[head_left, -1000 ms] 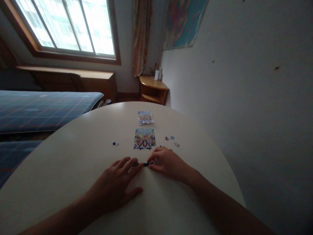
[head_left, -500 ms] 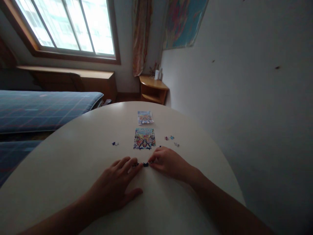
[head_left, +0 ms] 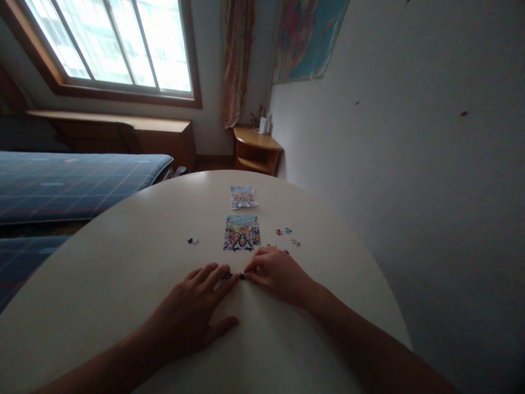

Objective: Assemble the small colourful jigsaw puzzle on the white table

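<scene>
Small dark jigsaw puzzle pieces (head_left: 241,276) lie on the white table in front of me, between my two hands. My left hand (head_left: 200,301) is spread flat, its index fingertip touching the left end of these pieces. From the right, my right hand (head_left: 281,276) pinches a puzzle piece at their other end; its fingers mostly hide that piece. Just beyond is a partly assembled jigsaw puzzle (head_left: 241,232), colourful, with an uneven lower edge. Several loose pieces (head_left: 287,231) lie to its right, some partly behind my right hand.
A printed packet (head_left: 243,197) lies beyond the puzzle on the round white table (head_left: 135,246). More loose pieces (head_left: 192,241) are at the left. A plaid mattress (head_left: 82,183) stands past the left edge, and a wall (head_left: 410,164) runs along the right.
My right hand has shifted slightly left, closer to my left fingertips, covering more of the dark pieces. A loose piece behind its knuckles now shows. My left hand stays in place.
</scene>
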A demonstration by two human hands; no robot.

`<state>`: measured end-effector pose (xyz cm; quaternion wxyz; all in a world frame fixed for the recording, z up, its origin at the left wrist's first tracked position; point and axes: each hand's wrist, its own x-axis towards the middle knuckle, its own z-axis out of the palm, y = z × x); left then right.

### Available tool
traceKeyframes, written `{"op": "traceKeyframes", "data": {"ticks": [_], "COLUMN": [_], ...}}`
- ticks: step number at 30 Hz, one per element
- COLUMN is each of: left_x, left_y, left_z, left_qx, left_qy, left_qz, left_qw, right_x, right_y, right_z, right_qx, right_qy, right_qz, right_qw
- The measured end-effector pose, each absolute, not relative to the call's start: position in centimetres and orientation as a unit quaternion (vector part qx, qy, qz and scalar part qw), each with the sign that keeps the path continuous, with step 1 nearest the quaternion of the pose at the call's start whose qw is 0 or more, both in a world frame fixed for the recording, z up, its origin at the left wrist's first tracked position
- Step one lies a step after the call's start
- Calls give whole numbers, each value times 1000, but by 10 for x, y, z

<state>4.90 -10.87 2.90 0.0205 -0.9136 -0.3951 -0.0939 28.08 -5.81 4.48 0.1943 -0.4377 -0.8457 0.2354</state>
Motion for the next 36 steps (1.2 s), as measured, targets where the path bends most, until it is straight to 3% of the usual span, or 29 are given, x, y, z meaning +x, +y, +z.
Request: {"op": "traceKeyframes", "data": {"ticks": [13,36], "left_x": [46,39], "left_y": [-108,-102], "left_z": [30,26], "left_qx": [-915,-889], "left_qy": [-392,-439], "left_qz": [-96,-125], "left_qw": [14,27], "right_x": [276,267], "right_y": [-58,-51], "right_z": [44,32], "right_qx": [-464,-468], "right_qy": [-810,-835], "right_qz": [293,182], "right_qw": [205,226]}}
